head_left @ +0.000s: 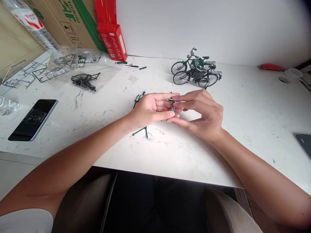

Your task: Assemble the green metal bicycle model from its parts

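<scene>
My left hand (pixel 152 106) is turned palm up over the table, its thumb closed against the fingers on a small silver model part (pixel 172 109). A small dark green piece (pixel 171 100) shows between the fingertips of both hands. Reaching in from the other side, my right hand (pixel 205 111) has its fingers and thumb bent together at these parts; exactly what it pinches is hidden. Green model frame pieces (pixel 143 130) lie on the table below my left hand, and another green piece (pixel 138 98) is partly behind its wrist.
Two assembled model bicycles (pixel 194 75) stand behind my hands. Small screwdrivers (pixel 140 68) lie near a red box (pixel 114 42). Plastic bags with black bicycle parts (pixel 85 81), part sprues (pixel 18 76), a phone (pixel 33 119), a bottle (pixel 32 24) and a carton (pixel 70 19) are leftward.
</scene>
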`<state>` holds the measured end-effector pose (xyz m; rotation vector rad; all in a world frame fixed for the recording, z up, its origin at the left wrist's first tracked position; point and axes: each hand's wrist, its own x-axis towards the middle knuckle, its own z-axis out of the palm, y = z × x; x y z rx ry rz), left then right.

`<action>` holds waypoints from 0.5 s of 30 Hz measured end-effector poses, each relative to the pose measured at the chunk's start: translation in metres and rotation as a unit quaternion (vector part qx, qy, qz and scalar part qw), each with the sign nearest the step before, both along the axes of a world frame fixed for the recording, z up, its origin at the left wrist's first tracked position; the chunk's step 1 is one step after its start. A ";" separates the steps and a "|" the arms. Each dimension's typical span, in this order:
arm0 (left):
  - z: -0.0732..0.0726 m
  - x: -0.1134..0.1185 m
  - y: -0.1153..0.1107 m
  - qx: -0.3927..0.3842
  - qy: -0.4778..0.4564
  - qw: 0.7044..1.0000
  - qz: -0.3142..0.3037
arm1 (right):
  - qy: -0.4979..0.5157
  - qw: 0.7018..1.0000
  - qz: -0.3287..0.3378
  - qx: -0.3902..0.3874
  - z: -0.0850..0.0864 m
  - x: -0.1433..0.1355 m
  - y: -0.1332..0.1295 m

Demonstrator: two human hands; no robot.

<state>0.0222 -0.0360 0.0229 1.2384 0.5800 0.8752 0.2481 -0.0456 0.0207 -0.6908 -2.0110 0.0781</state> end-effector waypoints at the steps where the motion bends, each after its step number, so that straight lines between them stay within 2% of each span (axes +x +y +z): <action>1: 0.000 0.000 0.000 0.000 0.000 1.000 0.000 | -0.002 1.000 0.004 0.014 0.000 0.001 0.001; 3: -0.001 0.000 0.001 -0.002 -0.001 1.000 -0.004 | -0.012 1.000 -0.002 0.021 0.000 0.002 0.002; 7: -0.001 -0.001 0.001 -0.014 -0.003 1.000 -0.009 | -0.056 0.997 -0.040 -0.018 -0.002 0.005 0.004; 15: -0.005 0.002 -0.001 -0.035 -0.009 0.999 0.013 | -0.073 0.997 -0.032 -0.010 -0.006 0.006 0.005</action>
